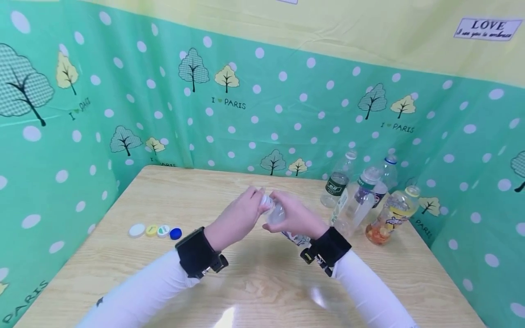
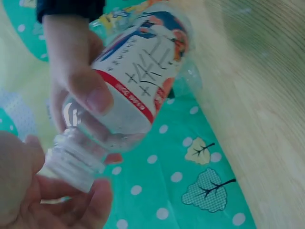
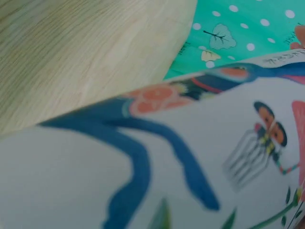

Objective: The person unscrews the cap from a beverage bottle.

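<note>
Above the middle of the table, a clear plastic bottle (image 1: 277,214) with a white illustrated label (image 2: 143,71) is held tilted between both hands. My right hand (image 1: 293,210) grips it round the shoulder, thumb on one side. At the upper end, my left hand (image 1: 242,216) has its fingers curled at the neck. In the left wrist view the threaded neck (image 2: 74,160) shows between the fingers; I cannot tell whether a cap sits inside them. The label (image 3: 167,157) fills most of the right wrist view.
Several loose caps, among them a white one (image 1: 136,230) and a blue one (image 1: 175,233), lie in a row at the left. Several plastic bottles stand at the right, including a green-labelled one (image 1: 336,184) and one with orange contents (image 1: 391,216). A patterned curtain (image 1: 246,123) borders the table (image 1: 246,287).
</note>
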### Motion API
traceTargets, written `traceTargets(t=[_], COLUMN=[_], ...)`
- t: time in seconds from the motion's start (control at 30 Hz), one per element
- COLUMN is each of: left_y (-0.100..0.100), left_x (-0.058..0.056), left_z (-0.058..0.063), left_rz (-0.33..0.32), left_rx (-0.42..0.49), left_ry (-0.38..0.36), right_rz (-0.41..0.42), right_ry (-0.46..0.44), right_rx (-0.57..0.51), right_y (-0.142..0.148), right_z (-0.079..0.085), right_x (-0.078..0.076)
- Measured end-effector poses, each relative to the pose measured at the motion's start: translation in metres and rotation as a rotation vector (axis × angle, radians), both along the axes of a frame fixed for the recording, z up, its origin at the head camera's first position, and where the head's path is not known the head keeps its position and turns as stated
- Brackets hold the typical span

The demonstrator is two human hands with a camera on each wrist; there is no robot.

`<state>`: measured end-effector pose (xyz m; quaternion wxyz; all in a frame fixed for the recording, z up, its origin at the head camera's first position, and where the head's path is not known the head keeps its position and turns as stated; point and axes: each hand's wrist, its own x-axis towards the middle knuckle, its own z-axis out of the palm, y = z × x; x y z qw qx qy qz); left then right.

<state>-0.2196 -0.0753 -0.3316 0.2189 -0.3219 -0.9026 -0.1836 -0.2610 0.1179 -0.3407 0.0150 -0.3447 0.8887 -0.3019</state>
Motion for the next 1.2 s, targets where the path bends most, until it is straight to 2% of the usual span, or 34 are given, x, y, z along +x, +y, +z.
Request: traceTargets(t=[0.1, 0.17, 0.23, 0.4, 0.47, 0.53, 0.7, 0.77, 0.83, 0.9, 0.93, 1.03, 1.1, 1.13, 1.2], left_y=[-0.005, -0.006, -0.004, 0.007, 0.007, 0.004, -0.006, -0.01, -0.01, -0.007, -0.005, 0.002, 0.005, 0.005, 0.003], left_x=[-0.001, -0.001, -0.002, -0.001, -0.001, 0.0, -0.001, -0.001, -0.001, -0.001, -0.001, 0.0, 0.001, 0.002, 0.003], left_z=[0.004, 0.007, 0.007, 0.001, 0.0, 0.001, 0.012, 0.015, 0.015, 0.012, 0.01, 0.003, 0.0, -0.001, -0.002], left_rz=[-0.084, -0.083, -0.023, 0.198, 0.217, 0.159, -0.088, -0.13, -0.128, -0.073, -0.024, 0.162, 0.264, 0.29, 0.262], left_rx=[0.025, 0.028, 0.026, -0.005, -0.003, 0.012, 0.049, 0.055, 0.055, 0.041, 0.026, -0.028, -0.061, -0.085, -0.109], left_ry=[-0.078, -0.099, -0.101, -0.038, -0.048, -0.084, -0.262, -0.299, -0.284, -0.218, -0.175, -0.069, -0.031, -0.019, -0.01], right_rz=[-0.006, -0.009, -0.001, 0.03, 0.031, 0.023, 0.014, 0.026, 0.035, 0.034, 0.034, 0.026, 0.016, 0.013, 0.011], right_ry=[-0.049, -0.069, -0.069, -0.014, 0.0, -0.018, -0.054, -0.033, -0.018, -0.014, -0.01, -0.001, 0.026, 0.033, 0.034], right_rx=[-0.043, -0.058, -0.059, -0.022, -0.008, -0.01, -0.05, -0.05, -0.047, -0.038, -0.029, -0.006, 0.026, 0.039, 0.051], right_y=[0.001, 0.002, 0.002, -0.002, -0.003, -0.003, -0.001, 0.0, -0.001, -0.001, -0.002, -0.004, -0.005, -0.006, -0.006], right_z=[0.0, 0.001, 0.002, 0.003, 0.002, 0.0, 0.002, 0.004, 0.005, 0.006, 0.006, 0.004, 0.002, 0.0, -0.003], right_x=[0.001, 0.002, 0.001, 0.0, 0.0, 0.001, 0.003, 0.003, 0.002, 0.002, 0.001, 0.0, -0.001, -0.001, 0.0])
